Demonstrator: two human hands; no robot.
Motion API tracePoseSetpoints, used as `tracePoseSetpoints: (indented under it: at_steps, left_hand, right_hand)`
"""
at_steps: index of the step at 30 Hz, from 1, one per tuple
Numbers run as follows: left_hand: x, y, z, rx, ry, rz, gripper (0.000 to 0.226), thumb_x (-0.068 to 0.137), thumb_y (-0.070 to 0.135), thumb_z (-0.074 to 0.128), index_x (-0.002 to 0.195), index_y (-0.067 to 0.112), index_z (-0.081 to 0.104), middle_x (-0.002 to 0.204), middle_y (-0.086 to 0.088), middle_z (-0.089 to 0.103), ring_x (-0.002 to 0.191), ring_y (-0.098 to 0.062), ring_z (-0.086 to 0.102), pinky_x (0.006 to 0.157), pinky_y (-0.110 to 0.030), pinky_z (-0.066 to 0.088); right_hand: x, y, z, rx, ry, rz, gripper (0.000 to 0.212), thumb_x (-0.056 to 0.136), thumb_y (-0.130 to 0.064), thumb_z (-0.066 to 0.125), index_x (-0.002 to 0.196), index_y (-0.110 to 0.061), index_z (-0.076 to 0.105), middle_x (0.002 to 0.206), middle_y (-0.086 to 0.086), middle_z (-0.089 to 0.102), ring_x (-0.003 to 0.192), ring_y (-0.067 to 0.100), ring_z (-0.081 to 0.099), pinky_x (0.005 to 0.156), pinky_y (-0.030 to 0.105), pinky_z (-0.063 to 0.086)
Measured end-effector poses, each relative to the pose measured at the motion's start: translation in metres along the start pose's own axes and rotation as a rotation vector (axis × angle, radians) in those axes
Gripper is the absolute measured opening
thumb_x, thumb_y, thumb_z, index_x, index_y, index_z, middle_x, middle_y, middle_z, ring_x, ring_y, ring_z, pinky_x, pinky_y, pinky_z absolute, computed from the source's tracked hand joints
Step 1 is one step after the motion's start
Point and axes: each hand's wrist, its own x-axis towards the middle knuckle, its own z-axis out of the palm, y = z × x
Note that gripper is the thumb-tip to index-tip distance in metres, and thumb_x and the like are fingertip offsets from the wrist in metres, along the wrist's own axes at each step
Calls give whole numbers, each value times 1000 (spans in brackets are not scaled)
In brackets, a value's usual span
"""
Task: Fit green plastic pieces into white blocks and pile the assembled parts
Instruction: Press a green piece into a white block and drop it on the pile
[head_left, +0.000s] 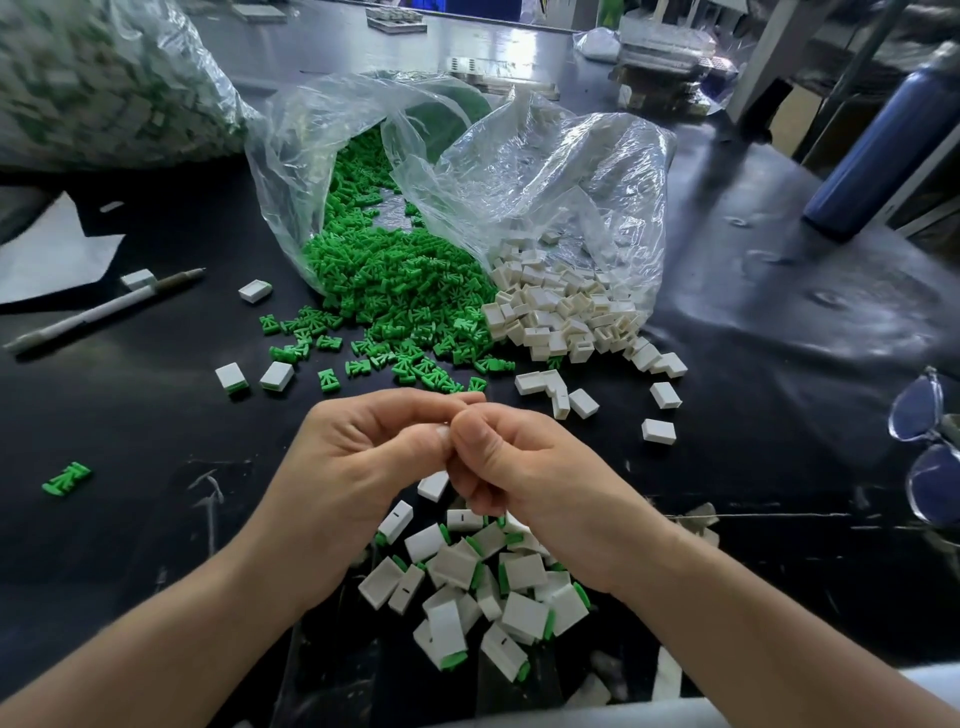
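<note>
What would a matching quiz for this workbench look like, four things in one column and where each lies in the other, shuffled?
Things:
1. green pieces
2. empty white blocks
3. assembled parts
4. pen

Places:
A. far left, beside the sheet of paper
B. piled closest to the person
C. spilling from the right-hand clear bag
D. spilling from the middle clear bag

Pairs: 1-D, 2-C, 3-B, 4-A.
</note>
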Motion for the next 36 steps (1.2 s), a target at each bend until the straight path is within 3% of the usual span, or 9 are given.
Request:
tracePoseSetpoints:
  at_steps: [4, 13, 19, 22, 24, 27, 32, 34, 36]
  left_hand:
    - [-1, -1, -1, -33, 8, 5, 27, 57, 29, 65, 79, 19, 77, 98, -4, 73, 88, -21, 70, 71, -22, 54]
    - [0, -2, -2, -28, 4, 4, 26, 56, 28, 65, 78, 18, 77, 99, -5, 73, 89, -20, 70, 70, -21, 54]
    - [-1, -2, -2, -24, 12, 3, 24, 56, 28, 64, 75, 20, 77, 96, -5, 73, 92, -17, 69, 72, -21, 54]
    - [-1, 1, -1, -64, -17, -14, 26, 60, 21, 66, 82, 12, 76, 81, -23, 70, 72, -25, 70, 61, -23, 54]
    - [-1, 3, 0, -74, -46, -16, 23, 64, 14, 67, 85, 6, 75, 71, -34, 61, 58, -29, 65, 56, -26, 53]
    - [0, 6, 2, -68, -61, 2, 18, 68, 12, 68, 84, 7, 75, 73, -33, 62, 58, -29, 65, 57, -26, 54]
    - [3, 5, 0, 30, 79, 12, 15, 67, 12, 71, 79, 18, 76, 87, -6, 74, 80, -18, 70, 64, -21, 55]
    - [2, 6, 0, 109, 96, 3, 17, 62, 20, 77, 79, 21, 76, 82, -4, 74, 75, -14, 68, 61, -18, 54]
    - [-1, 8, 2, 127, 70, -11, 24, 60, 28, 66, 80, 20, 75, 75, -7, 73, 65, -11, 66, 54, -16, 51]
  right_hand:
    - [1, 2, 1, -7, 14, -9, 28, 81, -52, 47, 72, -28, 56, 55, -18, 49, 53, 0, 42, 55, 12, 36]
    - [1, 1, 2, -73, 31, -17, 27, 75, -49, 42, 77, -26, 57, 53, -17, 48, 53, -2, 41, 55, 13, 36]
    - [1, 2, 2, -109, 38, -7, 38, 83, -43, 42, 92, -13, 62, 55, -16, 47, 54, -1, 41, 57, 15, 37]
    - [1, 0, 2, -57, 18, -11, 30, 77, -48, 41, 75, -24, 59, 58, -14, 49, 54, 1, 44, 58, 17, 38]
    - [2, -1, 0, -40, -12, -9, 42, 78, -48, 38, 80, -13, 61, 61, -9, 49, 55, 3, 44, 57, 17, 38]
    - [3, -1, -4, -102, -8, -10, 62, 77, -53, 34, 83, 3, 59, 60, -6, 50, 53, 5, 44, 53, 15, 37]
    - [5, -8, -21, -283, 158, 9, 59, 70, -64, 32, 75, -15, 65, 56, -10, 54, 51, 0, 48, 50, 10, 39]
    - [8, -8, -36, -393, 314, -19, 48, 74, -59, 40, 78, -17, 64, 59, -11, 55, 56, 1, 51, 57, 13, 43]
    - [12, -5, -52, -511, 482, -44, 29, 85, -46, 52, 84, -20, 64, 69, -9, 59, 67, 6, 54, 69, 26, 50]
